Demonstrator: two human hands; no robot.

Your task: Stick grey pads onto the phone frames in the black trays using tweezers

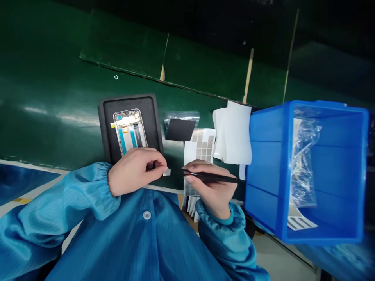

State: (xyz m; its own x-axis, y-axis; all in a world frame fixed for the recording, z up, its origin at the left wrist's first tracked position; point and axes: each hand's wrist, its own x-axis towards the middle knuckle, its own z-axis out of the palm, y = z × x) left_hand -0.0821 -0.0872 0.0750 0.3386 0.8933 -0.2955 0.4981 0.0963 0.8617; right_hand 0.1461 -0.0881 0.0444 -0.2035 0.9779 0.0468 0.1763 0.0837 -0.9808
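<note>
Black tray (151, 125): It is set on the green worktop (55, 93), and the other places are told from it.
Open phone (130, 132): It is laid inside the black tray, with its inside parts shown. Its near end is partly hidden by the left hand (137, 170).
Left hand: It is held over the near edge of the black tray. A small pale piece (166, 172) is pinched between its thumb and finger, just past the tray's near right corner.
Right hand (212, 183): It is held to the right of the black tray. Black tweezers (215, 177) are gripped in it, and their tips are pointed left at the small pale piece. It cannot be told if the piece is touched by them.
Black square sheet (181, 129): It is placed just right of the black tray, partly on a clear bag (183, 116).
Sticker sheets (205, 147): They are spread farther right of the tray, with gray squares on them.
White papers (236, 134): They are piled to the right of the sticker sheets.
Blue bin (265, 166): It is set farthest right of the black tray. Crinkly plastic (304, 168) and a striped sheet (301, 222) are kept inside.
</note>
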